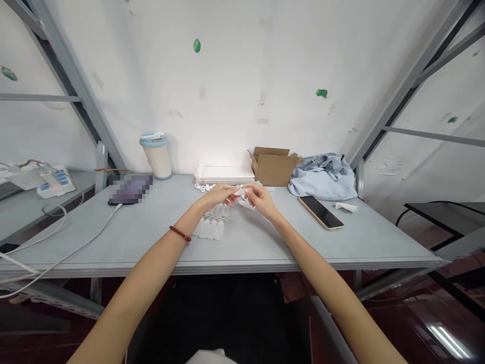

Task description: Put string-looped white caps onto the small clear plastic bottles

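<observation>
Both my hands meet above the middle of the grey table (pixel 113 242). My left hand (pixel 219 195), with a red bead bracelet on its wrist, and my right hand (pixel 258 198) pinch the two ends of one small white piece (pixel 239 191), too small to name. Just below the hands lies a row of several small white bottles (pixel 212 227) on their sides. A few small white caps (pixel 202 187) sit behind my left hand.
A stack of white trays (pixel 225 174) and an open cardboard box (pixel 273 167) stand at the wall. A lidded cup (pixel 157 155), a tablet (pixel 131 189) with a white cable, a phone (pixel 320 212), a blue cloth bundle (pixel 324 177) and a crumpled tissue (pixel 346 207) are around.
</observation>
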A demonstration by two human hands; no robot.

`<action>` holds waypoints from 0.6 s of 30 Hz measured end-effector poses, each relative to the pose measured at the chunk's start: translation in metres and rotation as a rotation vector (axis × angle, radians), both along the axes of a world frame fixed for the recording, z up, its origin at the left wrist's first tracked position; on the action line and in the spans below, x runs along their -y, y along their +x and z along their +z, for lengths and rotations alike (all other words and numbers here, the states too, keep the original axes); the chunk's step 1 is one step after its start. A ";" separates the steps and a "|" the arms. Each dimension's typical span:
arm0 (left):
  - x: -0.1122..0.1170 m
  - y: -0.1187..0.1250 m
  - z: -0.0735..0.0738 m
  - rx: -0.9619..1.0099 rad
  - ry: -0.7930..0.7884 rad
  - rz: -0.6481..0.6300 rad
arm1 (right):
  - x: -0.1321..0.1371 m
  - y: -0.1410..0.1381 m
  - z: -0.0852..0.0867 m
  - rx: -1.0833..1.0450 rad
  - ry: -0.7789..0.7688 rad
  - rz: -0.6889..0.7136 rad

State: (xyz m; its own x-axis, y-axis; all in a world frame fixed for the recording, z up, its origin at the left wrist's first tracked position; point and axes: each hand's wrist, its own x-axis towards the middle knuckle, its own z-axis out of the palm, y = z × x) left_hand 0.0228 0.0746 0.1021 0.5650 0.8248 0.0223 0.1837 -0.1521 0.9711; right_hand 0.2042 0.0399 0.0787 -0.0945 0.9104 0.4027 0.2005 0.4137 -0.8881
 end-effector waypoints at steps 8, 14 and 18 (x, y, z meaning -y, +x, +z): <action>0.001 0.001 0.002 -0.044 -0.096 0.026 | -0.001 -0.002 -0.004 0.037 -0.003 -0.007; 0.003 0.002 0.000 -0.003 -0.016 -0.015 | 0.000 -0.001 -0.003 0.042 0.005 -0.045; 0.006 0.001 0.002 -0.049 0.128 -0.030 | -0.002 0.002 -0.003 0.041 0.006 -0.055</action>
